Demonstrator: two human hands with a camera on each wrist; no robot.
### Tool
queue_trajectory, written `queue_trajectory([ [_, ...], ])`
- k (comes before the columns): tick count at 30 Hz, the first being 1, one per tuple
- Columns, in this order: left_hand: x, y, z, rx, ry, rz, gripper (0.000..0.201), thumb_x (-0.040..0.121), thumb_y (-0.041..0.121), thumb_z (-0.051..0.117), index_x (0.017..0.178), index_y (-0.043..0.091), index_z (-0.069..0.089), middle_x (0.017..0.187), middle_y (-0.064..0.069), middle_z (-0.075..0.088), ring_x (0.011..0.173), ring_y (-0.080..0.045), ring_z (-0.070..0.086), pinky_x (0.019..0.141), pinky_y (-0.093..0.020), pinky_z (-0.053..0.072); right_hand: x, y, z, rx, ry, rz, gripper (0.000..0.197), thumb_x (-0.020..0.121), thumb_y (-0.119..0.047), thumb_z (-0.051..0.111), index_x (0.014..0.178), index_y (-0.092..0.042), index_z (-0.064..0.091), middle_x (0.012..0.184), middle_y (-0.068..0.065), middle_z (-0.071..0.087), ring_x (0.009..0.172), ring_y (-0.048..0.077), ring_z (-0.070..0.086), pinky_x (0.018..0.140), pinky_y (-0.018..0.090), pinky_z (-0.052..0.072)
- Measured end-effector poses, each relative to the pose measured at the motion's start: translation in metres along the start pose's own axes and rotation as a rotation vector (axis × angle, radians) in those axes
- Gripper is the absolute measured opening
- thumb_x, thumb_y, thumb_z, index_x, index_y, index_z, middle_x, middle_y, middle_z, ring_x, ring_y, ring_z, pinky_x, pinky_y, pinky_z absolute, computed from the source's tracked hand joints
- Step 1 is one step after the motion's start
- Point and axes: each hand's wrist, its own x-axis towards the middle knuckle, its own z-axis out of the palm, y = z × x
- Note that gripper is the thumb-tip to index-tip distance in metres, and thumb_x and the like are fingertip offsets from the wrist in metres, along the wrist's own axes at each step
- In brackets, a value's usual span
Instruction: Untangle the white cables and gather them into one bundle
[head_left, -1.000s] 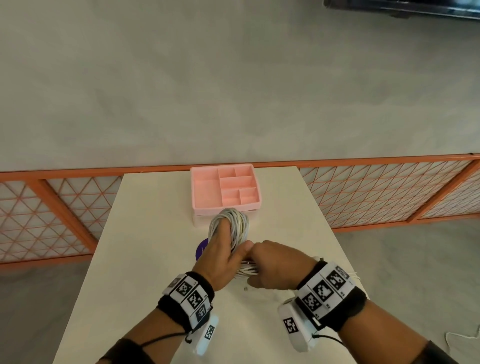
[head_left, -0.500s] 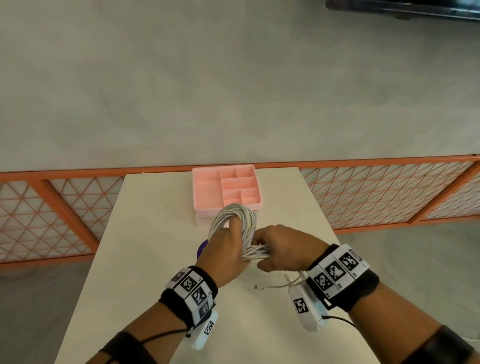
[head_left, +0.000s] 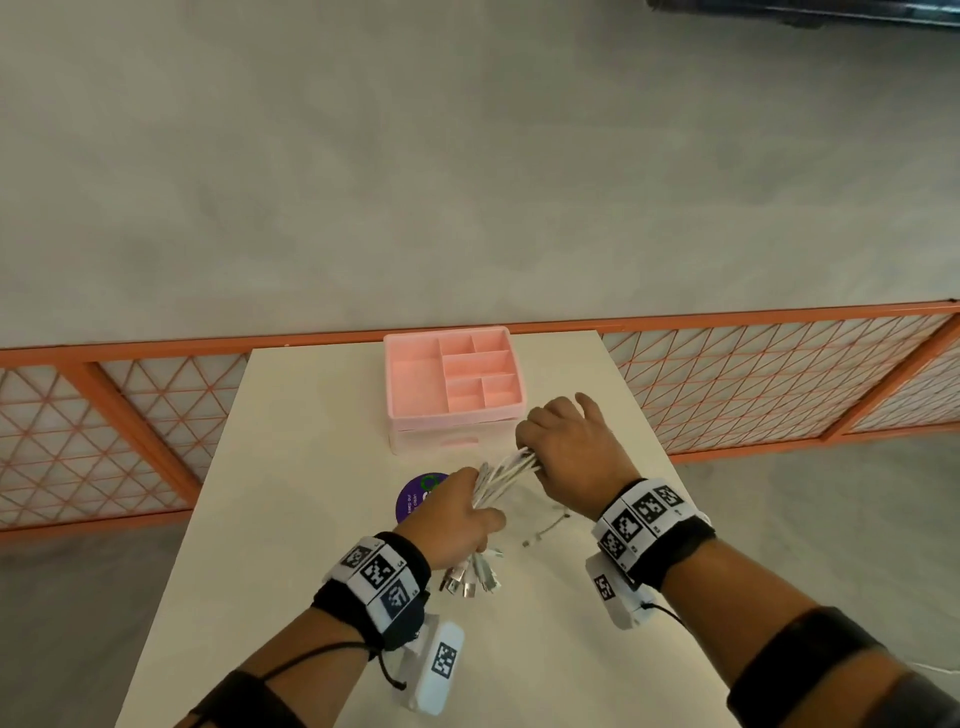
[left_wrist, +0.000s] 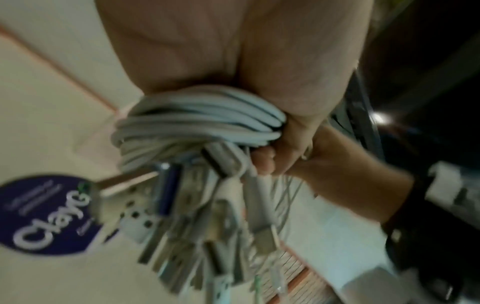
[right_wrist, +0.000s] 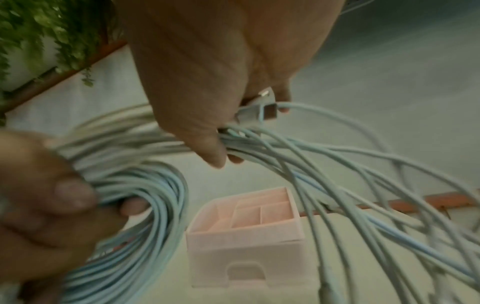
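Several white cables (head_left: 501, 475) run as one thick bunch between my two hands above the table (head_left: 291, 519). My left hand (head_left: 457, 514) grips the bunch near its plug ends, and a cluster of metal plugs (head_left: 470, 577) hangs below the fist. In the left wrist view the cables (left_wrist: 197, 121) are wrapped tight in my fingers (left_wrist: 293, 144), with the plugs (left_wrist: 205, 222) dangling. My right hand (head_left: 569, 449) grips the other part of the bunch. From the right wrist I see the cables (right_wrist: 285, 154) fanning out from under my thumb, a plug (right_wrist: 265, 109) held among them.
A pink compartment tray (head_left: 452, 384) on a pink drawer box stands at the table's far edge, just beyond my hands. A round purple sticker (head_left: 418, 496) lies on the table left of the cables. Orange lattice railing (head_left: 779, 384) runs behind the table.
The upright loop of cables has been pulled out into a straighter bunch. My right hand moved right and away from me; my left hand turned, so the plugs now hang below it.
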Motion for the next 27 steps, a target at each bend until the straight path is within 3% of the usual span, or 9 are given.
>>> queue_trajectory([
  [3, -0.002, 0.005, -0.004, -0.149, -0.031, -0.01, 0.019, 0.074, 0.022, 0.063, 0.085, 0.008, 0.056, 0.058, -0.006, 0.058, 0.056, -0.022, 0.056, 0.06, -0.034, 0.046, -0.004, 0.002, 0.011, 0.034, 0.025, 0.073, 0.042, 0.077, -0.03, 0.07, 0.118, -0.025, 0.061, 0.128, 0.002, 0.058, 0.128, 0.034, 0.047, 0.103, 0.059, 0.039],
  [7, -0.004, 0.005, -0.012, -0.381, 0.03, -0.034, 0.015, 0.066, 0.016, 0.062, 0.064, 0.005, 0.053, 0.056, -0.006, 0.049, 0.05, -0.019, 0.05, 0.064, -0.031, 0.047, -0.022, 0.005, 0.018, 0.196, 0.059, 0.235, 0.094, 0.073, -0.052, 0.075, 0.149, -0.022, 0.028, 0.155, 0.006, 0.029, 0.146, 0.034, 0.022, 0.114, 0.056, 0.03],
  [9, -0.003, 0.005, -0.015, -0.44, 0.062, -0.067, 0.016, 0.066, 0.016, 0.064, 0.068, 0.004, 0.052, 0.058, -0.006, 0.049, 0.051, -0.02, 0.049, 0.066, -0.032, 0.045, -0.035, -0.002, 0.018, 0.286, 0.229, 0.198, 0.092, 0.076, -0.05, 0.073, 0.149, -0.017, 0.028, 0.154, 0.008, 0.032, 0.145, 0.032, 0.025, 0.114, 0.054, 0.03],
  [12, -0.001, 0.008, -0.013, -0.482, 0.083, -0.092, 0.014, 0.079, 0.004, 0.063, 0.069, 0.006, 0.054, 0.06, -0.008, 0.048, 0.05, -0.02, 0.049, 0.062, -0.029, 0.046, -0.047, -0.019, 0.022, 0.392, 0.38, -0.028, 0.083, 0.081, -0.039, 0.072, 0.148, -0.008, 0.033, 0.152, 0.012, 0.037, 0.144, 0.033, 0.03, 0.114, 0.053, 0.031],
  [18, -0.003, 0.022, -0.006, -0.467, -0.088, -0.028, 0.008, 0.083, -0.004, 0.058, 0.078, 0.002, 0.057, 0.058, -0.006, 0.046, 0.05, -0.018, 0.048, 0.057, -0.03, 0.047, -0.026, -0.004, 0.022, 0.418, 0.069, -0.077, 0.107, 0.075, -0.03, 0.079, 0.155, -0.029, 0.008, 0.16, -0.006, 0.023, 0.15, 0.024, 0.014, 0.116, 0.053, 0.029],
  [21, -0.01, 0.03, -0.007, -0.46, -0.184, 0.0, 0.009, 0.078, -0.002, 0.058, 0.072, 0.005, 0.055, 0.058, -0.006, 0.042, 0.048, -0.018, 0.044, 0.053, -0.026, 0.043, -0.008, 0.016, 0.012, 0.564, -0.056, -0.156, 0.077, 0.078, -0.025, 0.078, 0.145, -0.031, 0.04, 0.143, -0.009, 0.049, 0.138, 0.016, 0.036, 0.114, 0.037, 0.034],
  [23, -0.015, 0.035, -0.009, -0.468, -0.219, -0.003, 0.007, 0.072, 0.002, 0.059, 0.079, 0.003, 0.055, 0.058, -0.005, 0.042, 0.048, -0.017, 0.042, 0.051, -0.025, 0.041, 0.002, 0.021, 0.002, 0.641, -0.157, -0.177, 0.045, 0.079, -0.019, 0.077, 0.121, -0.025, 0.064, 0.123, -0.006, 0.065, 0.118, 0.009, 0.052, 0.105, 0.029, 0.041],
  [25, -0.018, 0.039, -0.011, -0.472, -0.245, 0.005, 0.012, 0.072, 0.002, 0.058, 0.083, 0.003, 0.056, 0.057, -0.004, 0.041, 0.047, -0.017, 0.041, 0.051, -0.025, 0.04, 0.007, 0.022, -0.007, 0.665, -0.275, -0.13, 0.02, 0.078, -0.012, 0.074, 0.095, -0.018, 0.067, 0.091, -0.004, 0.07, 0.088, 0.011, 0.063, 0.085, 0.035, 0.052],
  [27, -0.02, 0.041, -0.014, -0.472, -0.245, 0.025, 0.013, 0.072, 0.002, 0.058, 0.084, 0.003, 0.056, 0.057, -0.004, 0.041, 0.047, -0.017, 0.041, 0.053, -0.026, 0.041, 0.011, 0.024, -0.012, 0.632, -0.338, -0.095, 0.014, 0.077, -0.008, 0.07, 0.085, -0.016, 0.062, 0.078, -0.003, 0.066, 0.075, 0.015, 0.062, 0.073, 0.037, 0.052],
])
